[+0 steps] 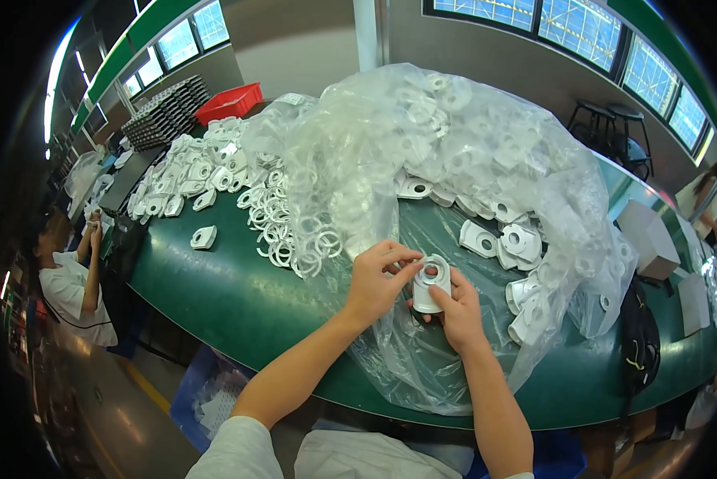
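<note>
My right hand [461,313] is closed round a white plastic housing [427,302], rounded at the top with a round opening, thumb on its front face. The fingers of my left hand [377,278] are pinched together at the left rim of that opening; what they hold, if anything, is too small to make out. Under both hands spreads a large clear plastic bag [334,152] full of similar white housings [520,242], several showing at its mouth. Left of the bag lies a heap of white plastic rings [277,239].
More white housings [191,172] are piled at the far left, with a single housing [204,237] apart on the green table [215,283]. Behind them stand a red bin [229,104] and stacked dark trays [165,112]. A blue crate [191,391] sits below the table; a co-worker [75,287] is at left.
</note>
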### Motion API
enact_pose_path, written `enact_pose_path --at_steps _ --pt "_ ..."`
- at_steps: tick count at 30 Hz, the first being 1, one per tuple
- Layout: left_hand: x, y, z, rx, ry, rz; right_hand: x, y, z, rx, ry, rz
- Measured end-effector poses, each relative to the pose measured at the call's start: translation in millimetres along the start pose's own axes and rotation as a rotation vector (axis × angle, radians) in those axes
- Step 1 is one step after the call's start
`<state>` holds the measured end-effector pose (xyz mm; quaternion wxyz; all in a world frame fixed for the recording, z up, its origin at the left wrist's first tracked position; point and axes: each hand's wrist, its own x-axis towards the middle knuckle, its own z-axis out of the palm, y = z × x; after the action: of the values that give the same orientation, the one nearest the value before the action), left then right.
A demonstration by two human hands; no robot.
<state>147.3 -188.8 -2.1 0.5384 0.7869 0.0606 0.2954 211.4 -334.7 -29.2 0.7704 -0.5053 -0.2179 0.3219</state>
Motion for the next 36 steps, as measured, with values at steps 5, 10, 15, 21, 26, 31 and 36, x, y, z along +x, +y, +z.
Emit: enact_pose_path --at_steps 5,10,15,21,26,31,36 --pt "0.3 -7.6 -2.8 -0.22 -0.058 -0.184 -0.9 -1.0 1.9 -0.104 -0.018 -0.033" --pt "1.7 -14.2 -4.8 -0.263 -0.133 -0.293 1.0 2.6 2.4 -0.085 -0.022 -0.057" --pt "-1.1 -17.8 -2.4 -0.293 -0.147 -0.265 0.3 0.4 1.4 -0.099 -0.005 -0.053" --pt "-4.0 -0.5 -4.1 -0.138 -0.204 -0.232 -0.8 0.0 3.0 -0.136 0.101 -0.063" --pt "-0.7 7.6 -4.1 -0.096 -0.147 -0.02 -2.0 0.9 5.3 -0.319 0.097 -0.152" --pt "2.3 0.4 -9.4 -0.111 -0.238 -0.022 -2.6 1.2 7.3 -0.439 0.086 -0.228" --pt "5.2 0.9 -13.9 -0.332 -0.315 -0.133 -4.3 -1.0 10.0 -0.411 0.065 -0.241"
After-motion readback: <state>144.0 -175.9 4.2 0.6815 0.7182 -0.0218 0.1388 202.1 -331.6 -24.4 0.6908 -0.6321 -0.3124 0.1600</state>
